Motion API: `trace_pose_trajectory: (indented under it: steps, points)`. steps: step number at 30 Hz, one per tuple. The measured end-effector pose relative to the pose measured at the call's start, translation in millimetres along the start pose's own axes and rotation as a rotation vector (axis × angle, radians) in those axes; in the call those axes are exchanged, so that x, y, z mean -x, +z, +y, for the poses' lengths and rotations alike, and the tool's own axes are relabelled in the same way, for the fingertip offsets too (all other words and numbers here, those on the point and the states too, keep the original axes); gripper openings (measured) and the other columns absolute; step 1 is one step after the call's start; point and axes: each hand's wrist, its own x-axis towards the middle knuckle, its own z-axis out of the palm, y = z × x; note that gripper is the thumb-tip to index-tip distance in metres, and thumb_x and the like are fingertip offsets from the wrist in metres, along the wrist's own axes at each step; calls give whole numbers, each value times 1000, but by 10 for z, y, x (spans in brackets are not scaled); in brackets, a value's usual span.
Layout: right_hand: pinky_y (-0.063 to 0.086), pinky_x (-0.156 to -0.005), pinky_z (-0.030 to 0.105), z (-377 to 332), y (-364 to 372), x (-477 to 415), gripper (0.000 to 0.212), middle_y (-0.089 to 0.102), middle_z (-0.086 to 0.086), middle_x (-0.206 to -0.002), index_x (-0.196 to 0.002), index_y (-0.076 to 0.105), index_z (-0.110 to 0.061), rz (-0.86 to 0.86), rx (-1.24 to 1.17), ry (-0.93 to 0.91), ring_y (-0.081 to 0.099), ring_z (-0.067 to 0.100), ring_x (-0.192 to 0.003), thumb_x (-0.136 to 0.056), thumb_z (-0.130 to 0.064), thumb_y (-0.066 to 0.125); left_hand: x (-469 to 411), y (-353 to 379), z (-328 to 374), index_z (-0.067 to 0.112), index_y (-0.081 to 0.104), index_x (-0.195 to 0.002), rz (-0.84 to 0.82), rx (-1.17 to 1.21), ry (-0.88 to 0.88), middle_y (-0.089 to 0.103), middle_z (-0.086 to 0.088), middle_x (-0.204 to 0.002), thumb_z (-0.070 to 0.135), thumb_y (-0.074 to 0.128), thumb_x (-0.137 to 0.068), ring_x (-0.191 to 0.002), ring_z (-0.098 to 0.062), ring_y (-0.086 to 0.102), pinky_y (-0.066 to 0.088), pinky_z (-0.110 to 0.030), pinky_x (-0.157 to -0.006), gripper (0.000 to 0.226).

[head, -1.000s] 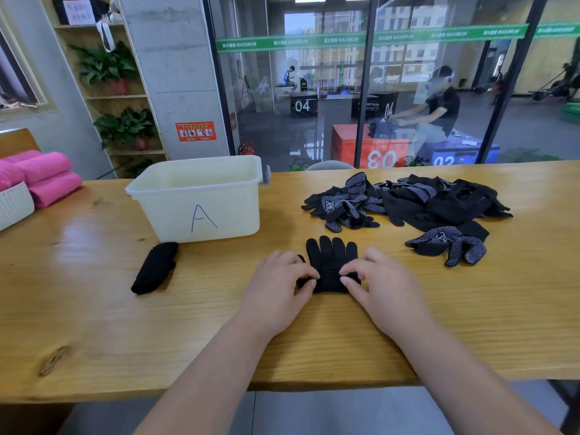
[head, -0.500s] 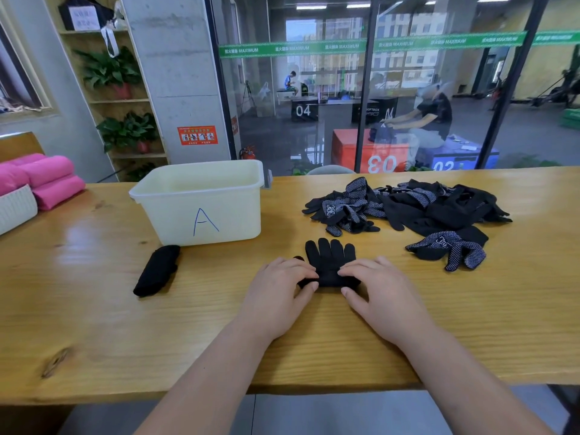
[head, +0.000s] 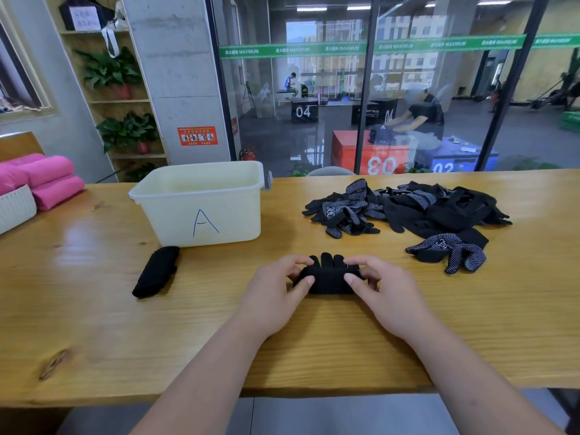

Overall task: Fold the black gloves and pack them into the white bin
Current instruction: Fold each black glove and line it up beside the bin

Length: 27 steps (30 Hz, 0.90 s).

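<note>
A black glove pair (head: 328, 276) lies on the wooden table in front of me, its cuff end rolled up toward the fingertips. My left hand (head: 276, 288) pinches the roll's left end and my right hand (head: 381, 288) pinches its right end. The glove fingertips still poke out behind the roll. The white bin (head: 201, 205), marked with a blue "A", stands behind and to the left, and looks empty from here. A folded black glove bundle (head: 157, 271) rests on the table in front of the bin. A pile of loose black gloves (head: 411, 208) lies at the back right.
A single dotted glove (head: 452, 251) lies apart from the pile, right of my hands. Pink rolled towels (head: 47, 180) and a white basket (head: 15, 208) sit at the far left. A glass wall stands behind the table (head: 94, 324).
The glove lay flat under both hands before. Now its near end is rolled up away from me, and my fingers have curled round the roll.
</note>
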Motion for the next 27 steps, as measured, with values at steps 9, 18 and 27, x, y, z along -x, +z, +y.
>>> trace_pose_trajectory:
  steps: [9,18,27]
  points:
    - [52,-68,32,-71,119,7,16,57,-14,-112,-108,76,-32,243,495,-269,55,13,-100,-93,-25,74,-34,76,-15,38,71,-120,107,-287,195,52,26,-129,25,66,-102,-93,-3,61,54,-29,-80,23]
    - [47,-96,31,-54,112,22,38,61,-27,-131,-131,69,-39,43,588,-257,49,7,-114,-96,-46,55,-32,118,-30,31,73,-130,29,-461,192,63,23,-134,56,58,-99,-122,-7,54,48,-35,-104,43]
    - [49,-86,27,-68,27,40,37,59,-23,-111,-140,56,-49,32,263,-112,55,3,-98,-104,-39,59,6,22,-6,38,69,-129,26,-244,90,66,20,-115,47,61,-103,-109,-3,54,49,-35,-100,29]
